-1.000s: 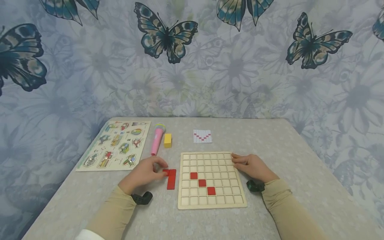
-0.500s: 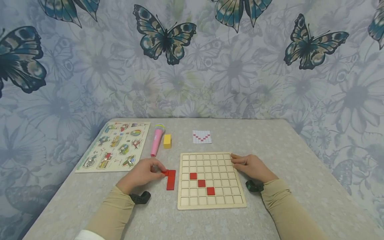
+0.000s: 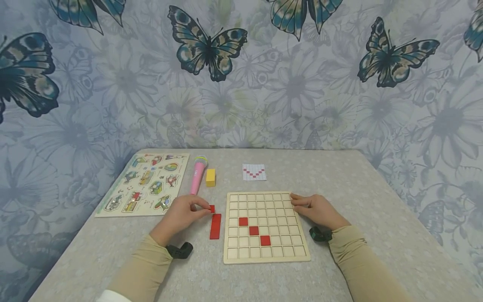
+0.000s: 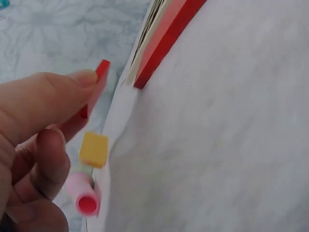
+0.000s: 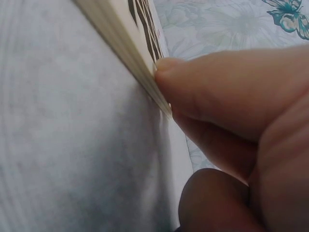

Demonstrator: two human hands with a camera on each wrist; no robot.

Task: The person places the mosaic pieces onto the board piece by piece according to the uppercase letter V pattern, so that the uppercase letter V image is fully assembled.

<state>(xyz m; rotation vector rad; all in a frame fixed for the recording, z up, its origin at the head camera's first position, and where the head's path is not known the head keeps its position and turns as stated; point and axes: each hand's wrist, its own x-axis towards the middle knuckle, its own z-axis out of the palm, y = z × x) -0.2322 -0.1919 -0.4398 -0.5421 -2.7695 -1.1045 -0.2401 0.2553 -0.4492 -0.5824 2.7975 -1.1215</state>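
Note:
Between thumb and forefinger, my left hand (image 3: 181, 214) pinches a small red square tile (image 3: 212, 208), raised just beyond a red strip of tiles (image 3: 215, 226) on the table. In the left wrist view the tile (image 4: 101, 82) stands on edge at the fingertips. A pale wooden grid board (image 3: 266, 261) lies to the right, with three red tiles (image 3: 254, 230) set in a diagonal of its cells. My right hand (image 3: 317, 209) holds the board's upper right edge. In the right wrist view, its thumb (image 5: 203, 82) presses on the rim, with the forefinger behind and other fingers curled.
A white card (image 3: 254, 178) with a printed red V of squares lies behind the board. Left of it are a yellow block (image 3: 211, 178), a pink toy microphone (image 3: 198, 176) and a picture puzzle board (image 3: 145, 193). A patterned wall (image 3: 241, 113) rises behind the table.
My left hand has taken the loose red tile from beside the top of the strip and lifted it up and slightly right. The right hand stays at the board's edge.

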